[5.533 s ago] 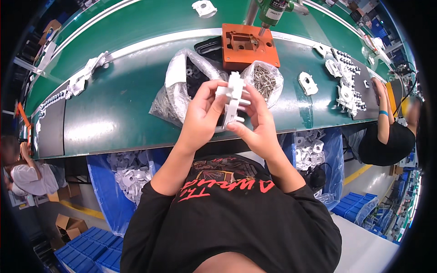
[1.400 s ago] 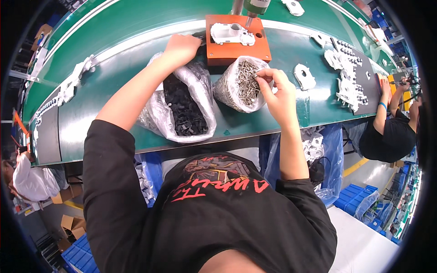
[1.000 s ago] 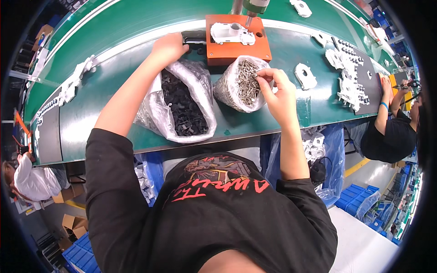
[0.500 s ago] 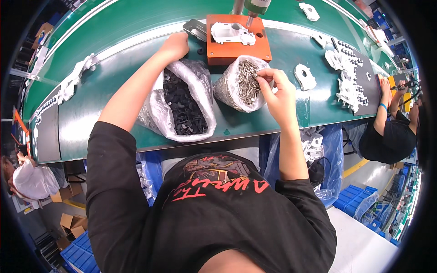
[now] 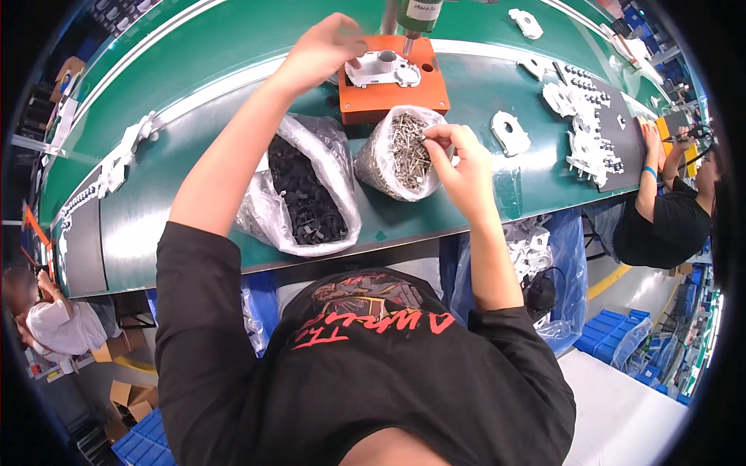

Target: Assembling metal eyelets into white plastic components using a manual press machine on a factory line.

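My left hand (image 5: 330,50) is over the left end of a white molded part (image 5: 381,70), its fingers curled together and slightly blurred; whatever they hold is hidden. The part lies on an orange fixture block (image 5: 395,107), under a green-bodied driver tool (image 5: 420,15). At the right rim of a clear bag of silver screws (image 5: 408,155), my right hand (image 5: 465,159) pinches thumb and forefinger together on a screw, which barely shows. An open plastic bag of small black parts (image 5: 307,194) stands to the left of the screws.
A loose white part (image 5: 510,133) lies right of the screw bag. More white parts (image 5: 587,140) are heaped beside a dark mat with black pieces. Below the table edge hangs a blue-lined bin (image 5: 563,272). Co-workers sit far right (image 5: 660,225) and far left (image 5: 66,322).
My left hand has moved up and right from beside the fixture to over the white part. The right hand stays at the screw bag. The whole view has shifted slightly.
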### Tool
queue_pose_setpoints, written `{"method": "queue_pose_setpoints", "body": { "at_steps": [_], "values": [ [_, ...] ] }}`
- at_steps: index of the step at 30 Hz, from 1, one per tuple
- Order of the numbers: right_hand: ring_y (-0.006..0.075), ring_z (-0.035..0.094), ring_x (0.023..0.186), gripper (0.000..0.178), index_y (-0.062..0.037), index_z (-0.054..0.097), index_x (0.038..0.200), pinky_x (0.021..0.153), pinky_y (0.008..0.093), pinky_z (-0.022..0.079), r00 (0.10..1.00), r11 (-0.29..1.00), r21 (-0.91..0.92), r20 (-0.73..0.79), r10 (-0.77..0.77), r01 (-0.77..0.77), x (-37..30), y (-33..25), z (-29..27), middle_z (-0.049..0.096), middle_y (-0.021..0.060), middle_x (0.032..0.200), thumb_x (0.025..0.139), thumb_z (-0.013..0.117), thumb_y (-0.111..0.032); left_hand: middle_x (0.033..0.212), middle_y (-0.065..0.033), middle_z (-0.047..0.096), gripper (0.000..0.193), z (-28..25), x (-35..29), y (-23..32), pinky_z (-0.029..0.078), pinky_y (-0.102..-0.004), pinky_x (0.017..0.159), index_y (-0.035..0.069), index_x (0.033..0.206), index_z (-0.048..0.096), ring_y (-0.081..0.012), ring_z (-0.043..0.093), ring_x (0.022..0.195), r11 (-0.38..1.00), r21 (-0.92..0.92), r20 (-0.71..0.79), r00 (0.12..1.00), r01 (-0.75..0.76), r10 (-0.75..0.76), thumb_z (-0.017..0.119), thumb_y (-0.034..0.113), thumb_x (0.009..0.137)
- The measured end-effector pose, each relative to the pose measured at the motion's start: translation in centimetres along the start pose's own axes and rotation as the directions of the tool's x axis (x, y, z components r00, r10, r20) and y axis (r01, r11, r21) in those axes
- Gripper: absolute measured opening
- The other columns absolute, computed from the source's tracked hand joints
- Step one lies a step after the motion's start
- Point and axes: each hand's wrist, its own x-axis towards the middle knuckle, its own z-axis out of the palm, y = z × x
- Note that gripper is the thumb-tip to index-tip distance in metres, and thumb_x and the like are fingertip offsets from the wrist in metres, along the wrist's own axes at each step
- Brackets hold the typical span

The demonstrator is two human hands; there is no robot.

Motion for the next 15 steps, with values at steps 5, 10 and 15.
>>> {"method": "queue_pose_setpoints", "body": {
  "at_steps": [5,10,15],
  "values": [
    [0.0151,0.054,0.068,0.013,-0.0022,0.062,0.091,0.067,0.0267,0.045,1.000,1.000,0.008,0.001,0.002,-0.002,0.0,-0.1,-0.2,0.058,0.0065,0.078,0.078,0.063,-0.002,0.080,-0.0064,0.064,0.021,1.7,4.1,-0.2,0.045,-0.0273,0.064,0.004,0.092,0.064,-0.0147,0.062,0.069,0.932,0.357,0.023,0.998,-0.064,0.060,0.062,0.020,0.079],
    [0.0152,0.053,0.068,0.013,-0.0025,0.062,0.091,0.067,0.0265,0.044,1.000,0.999,0.030,-0.006,-0.018,0.018,-0.1,0.3,-0.1,0.058,0.0070,0.079,0.078,0.063,-0.002,0.069,-0.0048,0.063,0.010,2.2,6.9,0.1,0.043,-0.0282,0.056,0.007,0.079,0.067,-0.0138,0.060,0.064,0.929,0.313,0.214,0.968,-0.198,0.134,0.065,0.016,0.076],
    [0.0120,0.053,0.072,0.012,-0.0020,0.062,0.092,0.068,0.0242,0.044,0.998,0.997,0.053,0.042,0.054,-0.057,0.1,0.4,-0.6,0.060,0.0053,0.083,0.080,0.063,-0.004,0.074,-0.0021,0.063,0.017,3.2,9.3,-0.9,0.042,-0.0254,0.059,0.006,0.088,0.066,-0.0091,0.055,0.066,0.932,0.356,0.318,0.929,0.069,-0.190,0.066,0.010,0.071]
  ]
}}
